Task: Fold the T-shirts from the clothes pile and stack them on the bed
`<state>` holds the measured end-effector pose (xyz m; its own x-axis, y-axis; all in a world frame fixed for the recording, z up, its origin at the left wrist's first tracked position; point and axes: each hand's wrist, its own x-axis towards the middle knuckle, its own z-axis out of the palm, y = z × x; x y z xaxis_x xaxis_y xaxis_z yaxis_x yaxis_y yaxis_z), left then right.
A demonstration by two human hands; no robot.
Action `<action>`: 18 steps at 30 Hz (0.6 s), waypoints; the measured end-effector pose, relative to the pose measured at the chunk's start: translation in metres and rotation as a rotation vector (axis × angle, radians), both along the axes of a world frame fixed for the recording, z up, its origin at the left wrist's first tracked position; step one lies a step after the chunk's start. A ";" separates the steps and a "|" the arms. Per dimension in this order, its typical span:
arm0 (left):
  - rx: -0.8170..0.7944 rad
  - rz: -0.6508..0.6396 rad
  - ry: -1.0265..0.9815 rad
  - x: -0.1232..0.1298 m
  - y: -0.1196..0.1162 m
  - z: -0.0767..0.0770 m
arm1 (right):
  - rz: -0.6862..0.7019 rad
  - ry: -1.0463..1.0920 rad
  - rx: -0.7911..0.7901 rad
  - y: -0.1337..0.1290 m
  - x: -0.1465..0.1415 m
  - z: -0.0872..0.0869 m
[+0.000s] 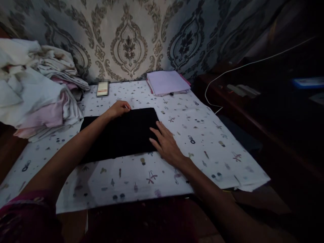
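A black cloth (124,135), folded into a flat rectangle, lies on the white patterned sheet (202,148) that covers the table. My left hand (118,109) is at the cloth's far edge, its thumb and fingers pinched together; whether a bit of the cloth is between them is too small to tell. At the cloth's right edge rests my right hand (165,141), fingers spread, with the fingertips on or beside the black fabric. My left forearm crosses over the left part of the cloth and hides some of it.
A heap of crumpled pale cloths (37,91) rises at the left. Folded lilac cloth (167,82) lies at the back, and a small pale box-like item (102,88) stands near the curtain (129,40). A white cable (227,71) hangs at the right by dark furniture.
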<state>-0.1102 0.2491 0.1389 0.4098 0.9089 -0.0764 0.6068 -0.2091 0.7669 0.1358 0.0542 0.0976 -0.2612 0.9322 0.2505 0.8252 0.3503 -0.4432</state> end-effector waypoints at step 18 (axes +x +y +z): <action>0.479 -0.205 0.420 0.047 -0.129 -0.012 | -0.176 0.275 0.028 0.000 0.004 0.005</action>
<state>-0.0632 0.1202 0.1264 0.6014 0.7890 0.1257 0.7451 -0.6107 0.2679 0.1395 0.0543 0.1027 -0.0151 0.9487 0.3159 0.7247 0.2281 -0.6502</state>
